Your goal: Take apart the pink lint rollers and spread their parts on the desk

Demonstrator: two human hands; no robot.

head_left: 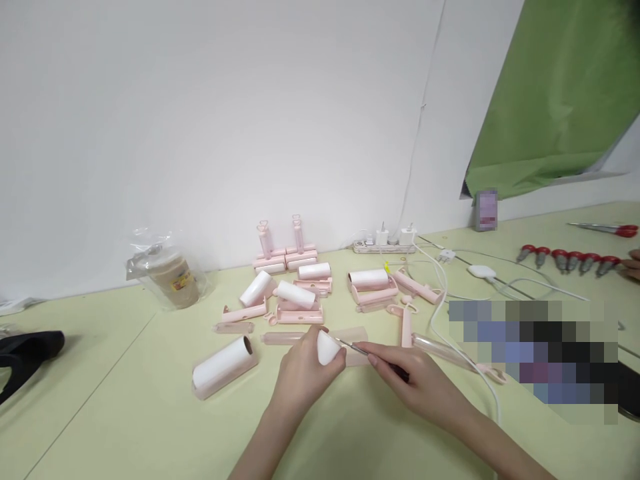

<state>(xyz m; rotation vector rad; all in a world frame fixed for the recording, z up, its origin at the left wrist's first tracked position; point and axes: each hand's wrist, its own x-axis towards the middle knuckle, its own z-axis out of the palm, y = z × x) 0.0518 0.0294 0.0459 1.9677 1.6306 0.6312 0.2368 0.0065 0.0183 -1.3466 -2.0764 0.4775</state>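
My left hand (305, 373) is closed around a white lint-roller roll (327, 347), held just above the pale green table. My right hand (415, 380) pinches a thin metal tool with a dark handle (373, 353); its tip touches the end of that roll. Under the hands lies a translucent pink cover (353, 340). To the left rests a larger white roll in a pink holder (224, 367). Behind are several pink roller frames and white rolls (295, 297).
A plastic bag with a brown tub (167, 270) stands at the back left. A power strip with chargers (385, 243) and white cables (450, 293) lie at the back right. Red-handled screwdrivers (570, 259) and another person's fingers (633, 263) are at the far right.
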